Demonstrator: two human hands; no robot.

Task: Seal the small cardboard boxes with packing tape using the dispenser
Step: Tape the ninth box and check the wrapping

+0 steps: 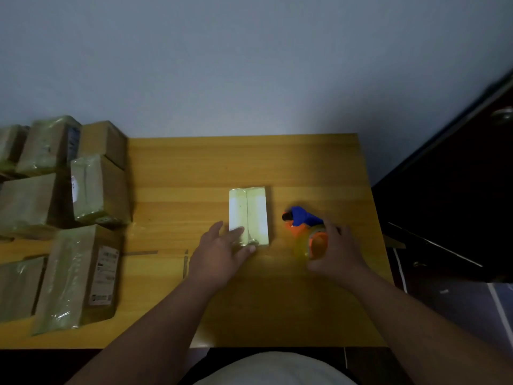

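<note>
A small pale box [251,212] wrapped in shiny tape lies in the middle of the wooden table [194,168], its seam running away from me. My left hand [222,251] rests on its near left corner with fingers straight. To the right, a tape dispenser [304,220] with a blue handle, orange body and yellowish tape roll lies on the table. My right hand [337,251] curls around the roll end of the dispenser, thumb below and fingers over the top.
Several taped cardboard boxes [97,190] are piled along the table's left side, one with a shipping label [104,273]. A dark cabinet [449,207] stands right of the table. The wall is close behind the table's far edge.
</note>
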